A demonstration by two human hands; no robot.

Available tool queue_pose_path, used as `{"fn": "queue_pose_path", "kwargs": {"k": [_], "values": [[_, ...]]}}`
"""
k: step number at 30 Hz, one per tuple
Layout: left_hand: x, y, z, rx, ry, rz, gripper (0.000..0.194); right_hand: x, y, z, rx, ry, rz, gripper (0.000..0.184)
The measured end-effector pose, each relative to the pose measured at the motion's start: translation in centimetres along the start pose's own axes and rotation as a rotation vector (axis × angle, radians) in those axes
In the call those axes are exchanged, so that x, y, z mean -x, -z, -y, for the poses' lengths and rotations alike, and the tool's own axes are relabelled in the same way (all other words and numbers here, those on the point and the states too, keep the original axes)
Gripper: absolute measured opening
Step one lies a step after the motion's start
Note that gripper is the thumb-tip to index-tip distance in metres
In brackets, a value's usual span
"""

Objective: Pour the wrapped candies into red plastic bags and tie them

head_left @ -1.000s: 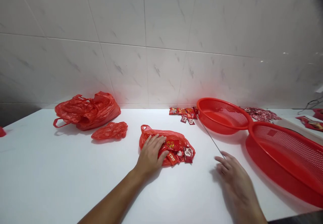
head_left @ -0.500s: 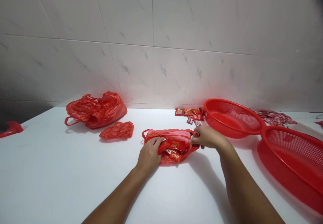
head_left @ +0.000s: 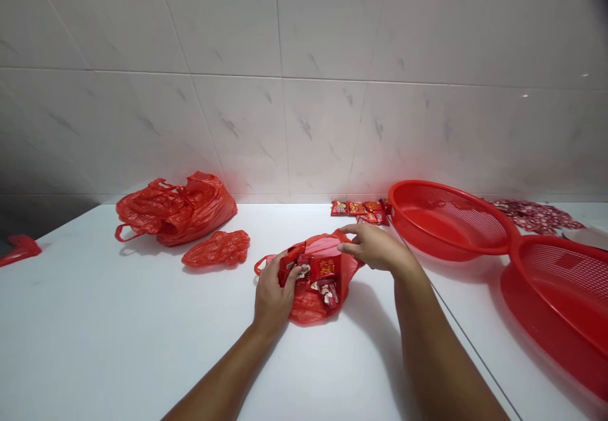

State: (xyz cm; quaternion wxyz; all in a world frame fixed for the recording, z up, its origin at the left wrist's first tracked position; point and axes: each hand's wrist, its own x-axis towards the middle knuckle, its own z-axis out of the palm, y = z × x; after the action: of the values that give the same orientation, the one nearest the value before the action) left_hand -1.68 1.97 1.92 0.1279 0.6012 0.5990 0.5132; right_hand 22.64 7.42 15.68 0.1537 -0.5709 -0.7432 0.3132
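A red plastic bag [head_left: 308,313] lies in front of me with its mouth open. Inside it are several small red packets, among them a bright red one with gold characters [head_left: 325,267] and a darker red-and-white packet [head_left: 329,293]. At the bag's left side my left hand [head_left: 274,294] is closed around a shiny red packet [head_left: 291,261], its thumb over the near side. My right hand [head_left: 375,247] holds the upper right rim of the bag between thumb and fingers, pulling it up; part of that grip is hidden.
A crumpled small red bag [head_left: 217,249] and a larger full one [head_left: 178,211] lie to the left. Several red packets [head_left: 356,208] sit near the wall. Two red mesh baskets [head_left: 446,247] stand on the right, with red patterned pieces [head_left: 541,216] behind.
My right hand has moved left and up from a dark packet to the bag's rim. The mouth gapes wider and the packets inside have shifted. The view has turned slightly.
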Motion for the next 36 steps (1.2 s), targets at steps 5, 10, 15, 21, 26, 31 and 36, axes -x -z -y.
{"fn": "queue_pose_path", "kwargs": {"k": [5, 10, 15, 21, 26, 31, 36], "values": [[0.1, -0.3, 0.4, 0.286, 0.08, -0.242, 0.035, 0.7, 1.2, -1.1, -0.176, 0.094, -0.022, 0.025], [-0.2, 0.0, -0.3, 0.293, -0.029, -0.44, 0.03, 2.2, 2.5, -1.4, -0.186, 0.138, 0.016, 0.019], [0.3, 0.1, -0.7, 0.185, -0.162, -0.495, 0.034, 3.0, 2.7, -0.8, -0.159, 0.142, 0.014, 0.013], [1.2, 0.0, -0.4, 0.178, -0.143, -0.361, 0.041, 3.8, 2.8, -0.4, -0.138, 0.165, -0.058, 0.014], [1.1, 0.3, -0.8, 0.208, -0.067, -0.304, 0.029, 4.3, 2.9, -0.5, -0.156, 0.205, 0.061, 0.02], [1.1, 0.2, -0.3, 0.256, -0.037, -0.263, 0.029, 4.6, 3.3, -1.0, -0.099, 0.207, 0.145, 0.028], [1.2, 0.0, -0.5, 0.229, -0.067, -0.309, 0.035, 5.1, 3.7, -1.6, 0.067, 0.128, -0.026, 0.026]]}}
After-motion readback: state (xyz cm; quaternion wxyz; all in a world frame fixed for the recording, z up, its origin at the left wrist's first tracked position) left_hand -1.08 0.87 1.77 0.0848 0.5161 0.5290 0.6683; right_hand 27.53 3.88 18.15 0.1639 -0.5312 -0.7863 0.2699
